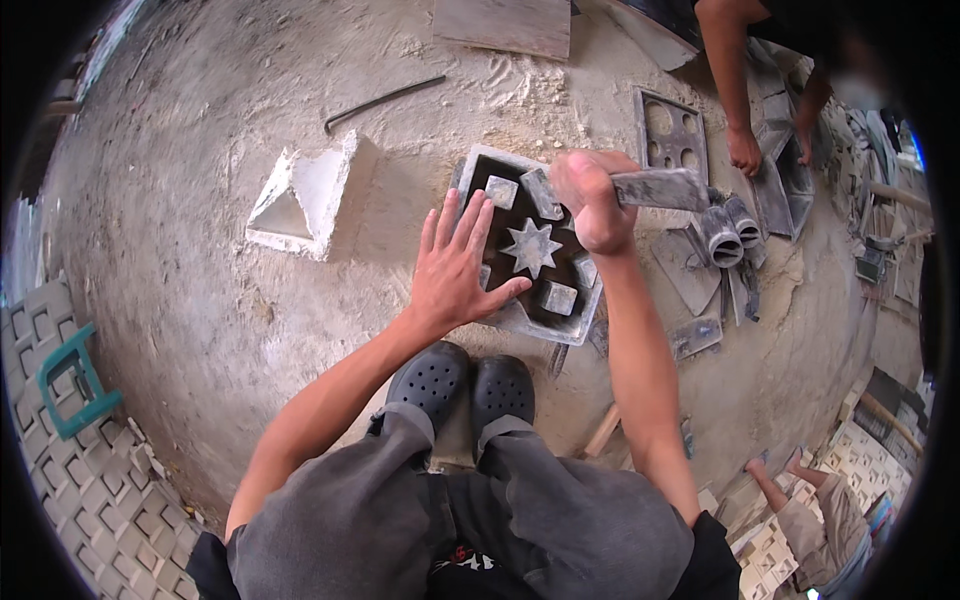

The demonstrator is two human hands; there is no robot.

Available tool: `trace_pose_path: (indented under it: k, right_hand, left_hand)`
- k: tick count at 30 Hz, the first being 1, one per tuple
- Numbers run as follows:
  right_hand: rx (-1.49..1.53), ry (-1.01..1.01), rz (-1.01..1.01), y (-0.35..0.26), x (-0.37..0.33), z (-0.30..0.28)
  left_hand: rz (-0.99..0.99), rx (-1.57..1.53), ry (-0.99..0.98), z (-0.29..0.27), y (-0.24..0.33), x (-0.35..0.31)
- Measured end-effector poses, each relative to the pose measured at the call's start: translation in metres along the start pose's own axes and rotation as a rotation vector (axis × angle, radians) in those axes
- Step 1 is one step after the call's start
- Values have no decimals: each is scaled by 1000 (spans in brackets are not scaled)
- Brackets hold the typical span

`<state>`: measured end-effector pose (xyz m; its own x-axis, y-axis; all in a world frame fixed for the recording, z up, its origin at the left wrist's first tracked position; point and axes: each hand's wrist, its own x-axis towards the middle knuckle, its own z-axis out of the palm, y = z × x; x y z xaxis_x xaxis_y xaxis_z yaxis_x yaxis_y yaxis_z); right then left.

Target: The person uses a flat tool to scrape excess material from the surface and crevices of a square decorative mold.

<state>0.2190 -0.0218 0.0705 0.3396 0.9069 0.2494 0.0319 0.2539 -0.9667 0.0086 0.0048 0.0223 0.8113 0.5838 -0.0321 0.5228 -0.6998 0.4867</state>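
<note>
On the ground in front of my feet lies a grey box-shaped mould [586, 318], with a raised eight-pointed star [532, 248] in its middle and several square blocks around it. My left hand [455, 265] rests over the mould's left side, its fingers spread and the thumb reaching across the near part. Above the far right side, my right hand [596, 203] is closed around a flat grey bar [662, 188] that sticks out to the right. Whether the bar is wood or metal I cannot tell.
A white crusted angular piece [300, 198] stands left, with a bent rod [385, 102] beyond it. Right lie a frame with round holes [672, 135] and pipe pieces [730, 238]. Another person's hands [745, 150] work at far right. A green plastic stool [75, 380] is far left.
</note>
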Motion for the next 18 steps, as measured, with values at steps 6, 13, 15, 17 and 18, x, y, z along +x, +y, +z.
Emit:
trace_pose_path:
  k: [6,13,15,17,18]
  right_hand:
    - [224,120,61,32,-2,2]
    - [183,216,21,18,-8,18]
    - [69,191,59,41,-9,14]
    - [152,185,71,33,-6,21]
    - [161,194,49,26,-3,19]
  left_hand:
    - [-27,-118,90,3,0,0]
    - [-65,-173,98,5,1,0]
    - [-67,-210,110,7,2,1]
    - [-97,-249,124,8,-5,-6]
    - [-121,-267,136,9,-8,-7]
